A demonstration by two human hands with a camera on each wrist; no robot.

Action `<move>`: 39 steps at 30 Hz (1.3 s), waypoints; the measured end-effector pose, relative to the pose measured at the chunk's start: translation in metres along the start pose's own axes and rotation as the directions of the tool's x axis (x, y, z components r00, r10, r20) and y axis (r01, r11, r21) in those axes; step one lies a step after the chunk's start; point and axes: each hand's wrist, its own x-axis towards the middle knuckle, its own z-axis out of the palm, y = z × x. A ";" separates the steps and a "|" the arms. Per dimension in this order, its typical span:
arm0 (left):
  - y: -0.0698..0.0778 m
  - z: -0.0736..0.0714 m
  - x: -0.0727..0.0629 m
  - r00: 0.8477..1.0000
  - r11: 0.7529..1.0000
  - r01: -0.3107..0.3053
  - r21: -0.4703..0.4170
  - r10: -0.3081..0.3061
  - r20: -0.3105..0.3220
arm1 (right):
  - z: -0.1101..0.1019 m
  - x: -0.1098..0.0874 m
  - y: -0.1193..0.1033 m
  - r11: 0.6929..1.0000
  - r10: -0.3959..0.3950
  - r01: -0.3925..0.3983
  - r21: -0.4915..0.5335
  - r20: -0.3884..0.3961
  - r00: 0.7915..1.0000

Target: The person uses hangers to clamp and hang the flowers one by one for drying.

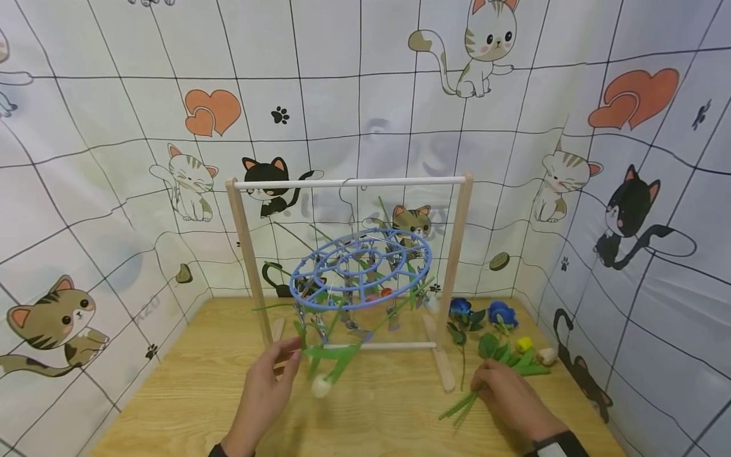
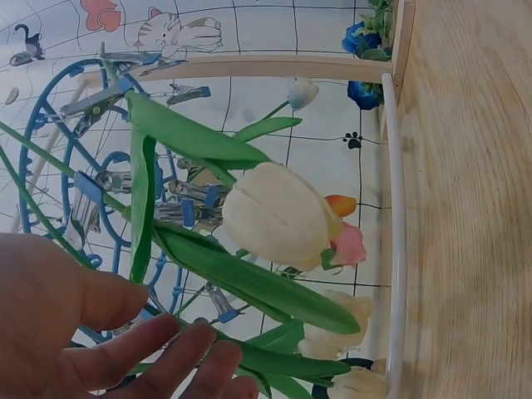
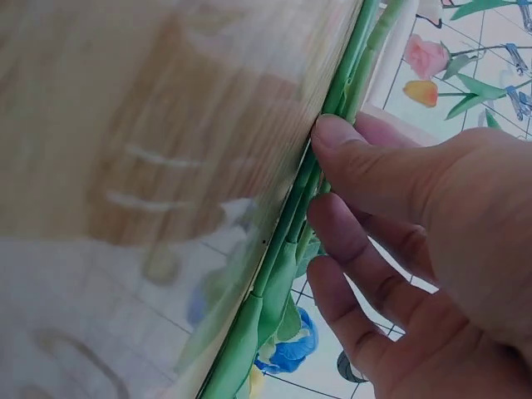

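Observation:
In the head view my left hand (image 1: 270,379) is beside the green leaves of a white tulip (image 1: 321,386) that hangs head down from a blue round clip hanger (image 1: 365,305). The left wrist view shows the fingers loosely spread near the leaves and stems, gripping nothing. On the right of the table, my right hand (image 1: 510,395) pinches green tulip stems (image 3: 334,98) between thumb and fingers, low against the tabletop. A yellow tulip (image 1: 523,344) and a white tulip bloom (image 1: 546,357) lie just beyond that hand.
A wooden rack with a white top bar (image 1: 400,181) carries the hanger, whose metal clips hold several other flowers, including a pink one (image 2: 349,246). Blue roses (image 1: 502,314) lie at the table's back right. A cat-print curtain (image 1: 354,101) surrounds the wooden table (image 1: 188,387).

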 end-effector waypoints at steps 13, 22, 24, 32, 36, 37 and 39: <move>0.003 0.008 -0.008 0.997 0.996 -0.078 0.030 0.079 -0.021 | -0.007 0.003 0.002 0.996 -0.026 0.027 0.084 -0.011 1.000; 0.016 0.014 -0.014 0.972 0.973 -0.216 0.087 0.222 -0.076 | -0.012 0.002 -0.012 0.998 -0.007 0.020 0.066 -0.186 0.983; 0.019 0.016 -0.015 0.956 0.958 -0.265 0.109 0.276 -0.096 | -0.012 0.003 -0.015 0.998 -0.036 0.049 0.041 -0.269 0.963; 0.026 0.021 -0.017 0.897 0.890 -0.371 0.266 0.417 -0.143 | -0.015 0.007 -0.030 0.979 -0.199 0.156 -0.127 -0.496 0.845; 0.031 0.020 -0.014 0.854 0.848 -0.417 0.327 0.489 -0.176 | -0.019 0.009 -0.037 0.968 -0.248 0.180 -0.176 -0.544 0.802; 0.033 0.019 -0.012 0.836 0.834 -0.439 0.334 0.515 -0.189 | -0.021 0.010 -0.039 0.966 -0.255 0.182 -0.185 -0.552 0.794; 0.038 0.017 -0.009 0.802 0.814 -0.477 0.330 0.557 -0.216 | -0.024 0.011 -0.043 0.963 -0.266 0.187 -0.194 -0.565 0.781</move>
